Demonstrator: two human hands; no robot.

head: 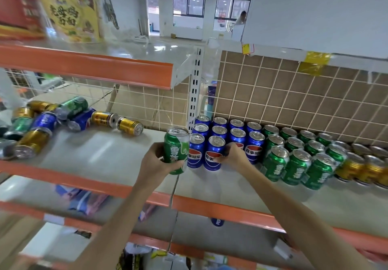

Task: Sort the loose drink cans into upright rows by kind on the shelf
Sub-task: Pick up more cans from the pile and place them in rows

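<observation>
My left hand (156, 160) holds a green can (176, 150) upright just left of the blue rows. My right hand (233, 154) grips a blue can (214, 153) standing at the front of the upright blue rows (237, 132). To their right stand upright green rows (298, 154), then gold cans (361, 164) at the far right. A loose pile of green, blue and gold cans (44, 122) lies on its side at the shelf's left end, with a gold can (130, 126) lying nearest the middle.
The grey shelf (109, 150) has an orange front lip (220, 206). An upper shelf (88, 66) with boxed goods overhangs the left half. A slotted white upright (194, 93) and a wire grid back stand behind. A tiled panel (294, 93) backs the right half.
</observation>
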